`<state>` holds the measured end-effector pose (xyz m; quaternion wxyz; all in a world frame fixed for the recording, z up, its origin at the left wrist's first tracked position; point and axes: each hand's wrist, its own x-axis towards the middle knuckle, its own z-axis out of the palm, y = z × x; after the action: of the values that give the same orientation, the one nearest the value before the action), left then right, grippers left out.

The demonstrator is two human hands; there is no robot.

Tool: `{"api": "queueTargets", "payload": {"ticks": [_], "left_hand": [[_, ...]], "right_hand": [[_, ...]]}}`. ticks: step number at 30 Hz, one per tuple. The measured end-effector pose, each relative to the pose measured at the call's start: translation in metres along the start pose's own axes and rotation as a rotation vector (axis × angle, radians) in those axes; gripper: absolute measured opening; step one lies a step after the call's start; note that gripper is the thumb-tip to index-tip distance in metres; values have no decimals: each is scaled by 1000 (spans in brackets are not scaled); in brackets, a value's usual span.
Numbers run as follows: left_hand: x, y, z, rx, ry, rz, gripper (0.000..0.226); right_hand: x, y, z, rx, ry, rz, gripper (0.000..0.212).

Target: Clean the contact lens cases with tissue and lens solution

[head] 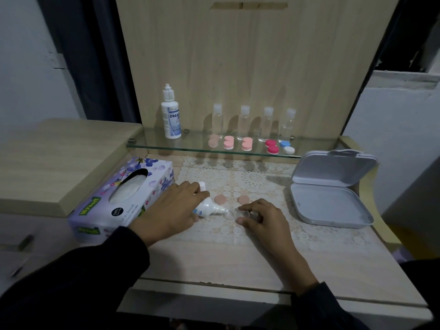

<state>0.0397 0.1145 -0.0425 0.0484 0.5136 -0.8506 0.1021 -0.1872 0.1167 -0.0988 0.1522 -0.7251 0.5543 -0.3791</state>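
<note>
The clear plastic contact lens case [234, 214] lies open on the white lace mat [257, 179]. Its two round salmon-pink caps [220, 199] are off and lie just beyond it at twelve o'clock. The case looks feather-light, stiff and slick, more so once wetted, so any sideways nudge would likely make it skate or tip. The safest hold is a pinch across the outer rim of a well or across the bridge, pressing it down onto the mat. The right hand [262, 216] does roughly that: thumb and forefinger curl in from the case's three o'clock side and seem to pinch its edge, though the clear plastic makes the contact hard to read. At the case's nine o'clock, the left hand [171, 207] is wrapped round a small white squeeze bottle of lens solution [208, 207] with a blue label. The bottle is tipped over so its nozzle points at the nearest well, touching it or just short of it. Its walls look soft, so a gentle squeeze should do. The purple floral tissue box [123, 194] sits at the left hand's nine o'clock, close by for wiping.
</note>
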Motion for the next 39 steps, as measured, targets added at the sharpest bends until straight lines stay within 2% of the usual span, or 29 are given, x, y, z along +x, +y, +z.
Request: {"api": "queueTargets", "payload": {"ticks": [10,16,24,33,39], "left_hand": [[14,10,-18,211,-78,45,36],[15,12,-22,233,-103,43,30],[14,11,-21,173,-107,33,31],[5,6,-22,-43,-83,-26,50],[17,18,-21,70,-57,66,52]], "right_hand": [[0,0,-1,-14,-12,-9,23],[0,1,-1,-18,-20,-1,24],[0,-1,-2,-26,-20,-4,24],[-1,-2,-2,-21,-24,20,24],[-2,-5,-4,-22,-21,41,36]]}}
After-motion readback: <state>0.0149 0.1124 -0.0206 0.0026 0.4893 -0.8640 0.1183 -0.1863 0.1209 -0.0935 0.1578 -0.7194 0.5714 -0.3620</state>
